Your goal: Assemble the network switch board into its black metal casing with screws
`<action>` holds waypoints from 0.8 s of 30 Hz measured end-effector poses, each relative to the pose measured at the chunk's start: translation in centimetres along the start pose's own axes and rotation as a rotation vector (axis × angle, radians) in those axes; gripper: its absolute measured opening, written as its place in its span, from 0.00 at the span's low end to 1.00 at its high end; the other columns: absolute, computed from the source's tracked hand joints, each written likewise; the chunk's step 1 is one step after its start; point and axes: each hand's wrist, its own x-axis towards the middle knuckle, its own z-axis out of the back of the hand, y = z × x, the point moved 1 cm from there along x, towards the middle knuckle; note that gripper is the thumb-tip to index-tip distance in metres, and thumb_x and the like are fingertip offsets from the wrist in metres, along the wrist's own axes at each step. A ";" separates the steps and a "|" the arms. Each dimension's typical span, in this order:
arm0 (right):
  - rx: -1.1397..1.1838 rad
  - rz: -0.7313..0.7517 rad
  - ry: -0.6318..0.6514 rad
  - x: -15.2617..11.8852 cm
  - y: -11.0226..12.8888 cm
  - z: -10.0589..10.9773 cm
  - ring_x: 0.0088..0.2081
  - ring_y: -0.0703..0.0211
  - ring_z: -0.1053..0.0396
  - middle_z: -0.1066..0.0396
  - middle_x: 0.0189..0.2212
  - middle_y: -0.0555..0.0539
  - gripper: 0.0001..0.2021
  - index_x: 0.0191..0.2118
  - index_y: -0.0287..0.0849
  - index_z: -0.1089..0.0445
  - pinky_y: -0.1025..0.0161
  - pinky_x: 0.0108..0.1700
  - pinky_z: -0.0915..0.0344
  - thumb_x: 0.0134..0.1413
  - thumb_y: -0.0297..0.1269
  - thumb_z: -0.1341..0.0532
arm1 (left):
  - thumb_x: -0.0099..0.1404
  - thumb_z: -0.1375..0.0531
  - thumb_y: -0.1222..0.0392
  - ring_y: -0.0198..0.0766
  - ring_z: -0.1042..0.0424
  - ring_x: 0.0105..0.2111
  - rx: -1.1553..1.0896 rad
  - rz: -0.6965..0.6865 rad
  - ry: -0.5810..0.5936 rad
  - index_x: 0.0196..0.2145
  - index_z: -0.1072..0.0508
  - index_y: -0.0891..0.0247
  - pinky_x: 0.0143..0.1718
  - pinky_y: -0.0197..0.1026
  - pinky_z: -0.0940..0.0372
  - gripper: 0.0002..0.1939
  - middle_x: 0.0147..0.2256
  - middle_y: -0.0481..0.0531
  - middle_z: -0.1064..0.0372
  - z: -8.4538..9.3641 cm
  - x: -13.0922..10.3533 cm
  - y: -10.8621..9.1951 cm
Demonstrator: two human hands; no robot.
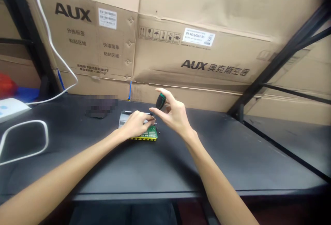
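Observation:
A green circuit board [151,134] with a yellow toothed front edge lies on the dark table, joined or next to a grey part [124,117]. My left hand [137,124] rests over the board, thumb and fingers pinched together near its right side; what they pinch is too small to make out. My right hand [172,110] holds a screwdriver with a green and black handle [160,101], tilted, its tip down by my left fingertips. Small dark bits, perhaps screws, lie just right of the board.
The black table [165,169] has a dark, pixelated object [100,107] at back left. A white power strip [12,109] and its white cable [46,137] are at the left. Cardboard [160,56] stands behind, between black metal frame bars [274,56].

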 end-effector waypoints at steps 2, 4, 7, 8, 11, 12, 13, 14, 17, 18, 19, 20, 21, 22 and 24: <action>0.031 0.000 -0.003 -0.1 0.1 0.0 0.20 0.66 0.43 0.33 0.28 0.52 0.27 0.57 0.48 0.39 0.66 0.26 0.39 0.50 0.42 0.37 | 0.65 0.44 0.62 0.44 0.23 0.40 0.000 -0.028 -0.028 0.38 0.20 0.61 0.41 0.39 0.34 0.11 0.39 0.53 0.22 0.0 0.0 -0.1; 0.074 -0.020 -0.031 0.0 0.0 0.3 0.20 0.65 0.42 0.34 0.28 0.52 0.26 0.58 0.49 0.40 0.65 0.27 0.37 0.52 0.42 0.39 | 0.65 0.43 0.61 0.44 0.24 0.43 0.017 -0.061 -0.070 0.38 0.20 0.61 0.45 0.41 0.35 0.10 0.41 0.53 0.22 0.0 0.0 -0.2; 0.092 -0.072 -0.114 0.1 -0.3 0.9 0.21 0.64 0.40 0.37 0.27 0.52 0.26 0.57 0.48 0.40 0.64 0.28 0.35 0.51 0.39 0.40 | 0.64 0.41 0.61 0.46 0.27 0.49 0.041 -0.077 -0.117 0.37 0.20 0.60 0.51 0.47 0.38 0.09 0.42 0.53 0.22 0.0 -0.1 -0.1; 0.083 -0.087 -0.134 0.1 -0.5 1.1 0.21 0.64 0.40 0.38 0.26 0.52 0.25 0.56 0.48 0.39 0.64 0.28 0.35 0.50 0.38 0.40 | 0.64 0.41 0.61 0.47 0.28 0.49 0.039 -0.078 -0.119 0.37 0.20 0.61 0.52 0.48 0.39 0.09 0.41 0.53 0.22 0.0 -0.2 -0.1; 0.043 -0.103 -0.137 0.2 -1.1 1.3 0.21 0.65 0.41 0.40 0.24 0.54 0.25 0.55 0.48 0.38 0.64 0.29 0.35 0.47 0.35 0.41 | 0.64 0.41 0.62 0.47 0.27 0.49 0.032 -0.100 -0.096 0.37 0.21 0.61 0.53 0.50 0.40 0.09 0.40 0.52 0.22 -0.2 -0.4 0.2; 0.029 -0.099 -0.123 0.3 -1.3 1.2 0.21 0.65 0.42 0.40 0.24 0.54 0.25 0.55 0.47 0.37 0.65 0.30 0.36 0.47 0.34 0.41 | 0.64 0.41 0.61 0.47 0.27 0.49 0.039 -0.109 -0.087 0.37 0.21 0.61 0.53 0.51 0.41 0.08 0.40 0.52 0.22 -0.2 -0.4 0.3; 0.013 -0.093 -0.108 0.3 -1.4 1.1 0.21 0.65 0.43 0.40 0.23 0.54 0.26 0.54 0.47 0.37 0.65 0.30 0.36 0.46 0.34 0.42 | 0.64 0.41 0.60 0.47 0.27 0.49 0.050 -0.118 -0.081 0.37 0.21 0.60 0.53 0.52 0.41 0.08 0.40 0.52 0.22 -0.3 -0.5 0.3; -0.006 -0.088 -0.092 0.2 -1.6 1.0 0.21 0.65 0.44 0.41 0.23 0.55 0.26 0.54 0.46 0.37 0.66 0.29 0.37 0.46 0.33 0.42 | 0.63 0.40 0.59 0.47 0.27 0.49 0.065 -0.123 -0.077 0.36 0.21 0.60 0.54 0.53 0.42 0.08 0.40 0.52 0.22 -0.3 -0.5 0.4; -0.050 -0.080 -0.045 0.1 -1.8 0.5 0.21 0.66 0.45 0.42 0.22 0.55 0.26 0.55 0.44 0.36 0.67 0.29 0.39 0.45 0.33 0.42 | 0.62 0.39 0.55 0.48 0.28 0.50 0.100 -0.124 -0.078 0.36 0.21 0.59 0.55 0.56 0.45 0.08 0.40 0.53 0.22 -0.4 -0.6 0.4; -0.058 -0.078 -0.033 0.1 -1.8 0.4 0.21 0.66 0.45 0.42 0.22 0.55 0.26 0.55 0.43 0.36 0.67 0.29 0.39 0.46 0.33 0.42 | 0.62 0.39 0.54 0.48 0.28 0.50 0.104 -0.122 -0.079 0.36 0.21 0.58 0.55 0.56 0.45 0.08 0.40 0.52 0.22 -0.4 -0.6 0.4; -0.062 -0.076 -0.023 0.1 -1.8 0.2 0.21 0.66 0.44 0.42 0.22 0.55 0.26 0.55 0.43 0.36 0.67 0.29 0.40 0.46 0.33 0.43 | 0.62 0.39 0.54 0.48 0.28 0.50 0.106 -0.120 -0.077 0.36 0.21 0.58 0.55 0.56 0.45 0.08 0.41 0.52 0.22 -0.4 -0.7 0.4; -0.065 -0.073 -0.016 0.0 -1.8 0.1 0.21 0.66 0.44 0.42 0.22 0.55 0.26 0.55 0.42 0.36 0.67 0.29 0.40 0.46 0.33 0.43 | 0.62 0.39 0.54 0.48 0.28 0.50 0.107 -0.119 -0.072 0.36 0.21 0.58 0.55 0.56 0.45 0.08 0.41 0.52 0.22 -0.4 -0.7 0.5; -0.068 -0.071 -0.013 0.0 -1.9 0.0 0.21 0.65 0.44 0.41 0.22 0.54 0.27 0.55 0.42 0.36 0.67 0.29 0.40 0.46 0.33 0.43 | 0.62 0.39 0.54 0.48 0.28 0.50 0.108 -0.119 -0.064 0.36 0.21 0.57 0.55 0.56 0.46 0.08 0.41 0.52 0.22 -0.5 -0.7 0.5; -0.069 -0.070 -0.011 -0.1 -1.9 -0.1 0.22 0.65 0.44 0.41 0.22 0.54 0.27 0.55 0.42 0.36 0.67 0.29 0.40 0.46 0.34 0.43 | 0.62 0.39 0.54 0.48 0.29 0.50 0.109 -0.120 -0.055 0.36 0.22 0.57 0.55 0.56 0.46 0.08 0.41 0.52 0.22 -0.5 -0.7 0.5; -0.070 -0.070 -0.003 -0.1 -2.0 -0.3 0.22 0.65 0.43 0.40 0.23 0.54 0.26 0.55 0.42 0.36 0.67 0.29 0.40 0.46 0.34 0.43 | 0.62 0.39 0.54 0.48 0.29 0.51 0.112 -0.122 -0.038 0.36 0.22 0.57 0.55 0.56 0.46 0.08 0.41 0.51 0.22 -0.5 -0.8 0.6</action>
